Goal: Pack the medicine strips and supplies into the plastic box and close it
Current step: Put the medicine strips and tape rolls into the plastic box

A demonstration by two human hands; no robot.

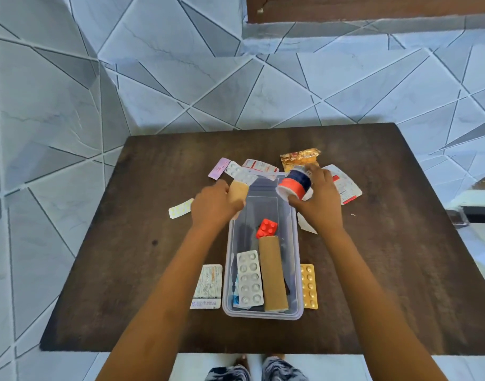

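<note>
- A yellow-green medicine strip [180,208] lies on the dark wooden counter [126,270] at the box's 10 o'clock.
- A printed strip [207,286] lies flat just beside the box's near-left wall, at its 8 o'clock.
- The left hand [212,206] is wrapped around a tan bandage roll [237,193] over the box's far-left corner.
- A pink strip [219,168] and two silver strips lie at 11 to 12 o'clock.
- The open clear plastic box [263,313] sits at the counter's centre, holding a silver blister strip [249,279], a brown roll [273,273] and a red strip [267,228].
- The right hand [319,200] is closed on a blue-and-red jar [295,182], tilted over the box's far-right corner.
- A gold strip [308,285] lies beside the near-right wall, at 4 o'clock.
- A large white strip [345,185] lies at 2 o'clock.
</note>
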